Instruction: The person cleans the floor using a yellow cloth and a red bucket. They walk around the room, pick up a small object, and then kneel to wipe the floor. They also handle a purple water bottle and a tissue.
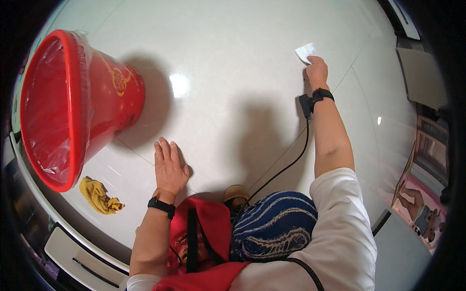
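My right hand (317, 71) is stretched far forward, its fingers on a folded white tissue or cloth (305, 52) against the pale tiled floor (218, 65). Flat on the tiles, palm down and fingers together, my left hand (170, 167) holds nothing. Between that hand and the cabinet at the left lies a crumpled yellow cloth (98, 196). A large red plastic bin (114, 94) with a clear plastic liner (54, 152) stands ahead of my left hand. Black straps circle both wrists, and a small black device (305, 105) with a cable is at the right one.
A low cabinet with a white drawer (78, 256) runs along the left. The black cable (291, 163) trails from my right wrist towards my lap. At the right are a grey panel (420, 74) and a pale grey surface (404, 251). My shoe (236, 192) rests on the floor near my knee.
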Available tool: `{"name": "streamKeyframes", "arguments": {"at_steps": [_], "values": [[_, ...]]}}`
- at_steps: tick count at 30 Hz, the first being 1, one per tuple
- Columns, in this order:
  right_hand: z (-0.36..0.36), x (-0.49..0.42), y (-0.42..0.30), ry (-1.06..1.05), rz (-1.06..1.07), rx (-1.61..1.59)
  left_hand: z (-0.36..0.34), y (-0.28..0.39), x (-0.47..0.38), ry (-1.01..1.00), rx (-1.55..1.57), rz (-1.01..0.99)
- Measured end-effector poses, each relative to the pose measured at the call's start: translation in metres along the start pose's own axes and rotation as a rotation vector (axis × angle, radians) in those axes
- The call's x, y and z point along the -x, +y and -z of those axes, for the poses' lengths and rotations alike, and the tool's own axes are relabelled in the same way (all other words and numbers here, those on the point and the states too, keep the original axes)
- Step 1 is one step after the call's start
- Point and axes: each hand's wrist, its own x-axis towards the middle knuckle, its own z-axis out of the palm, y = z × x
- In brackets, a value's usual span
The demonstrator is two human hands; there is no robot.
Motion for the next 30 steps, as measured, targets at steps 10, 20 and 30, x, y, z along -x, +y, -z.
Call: {"name": "streamKeyframes", "arguments": {"at_steps": [10,20,30], "values": [[-0.006,0.063,-0.008,-0.098,0.357,-0.112,-0.005,-0.004,0.004,-0.054,-0.026,0.040],[-0.012,0.083,0.057,0.083,-0.292,-0.405,-0.011,0.000,0.006,-0.081,-0.048,-0.001],[-0.039,0.059,0.026,0.100,-0.136,-0.090,-0.007,0.009,0.007,-0.081,-0.074,-0.017]]}}
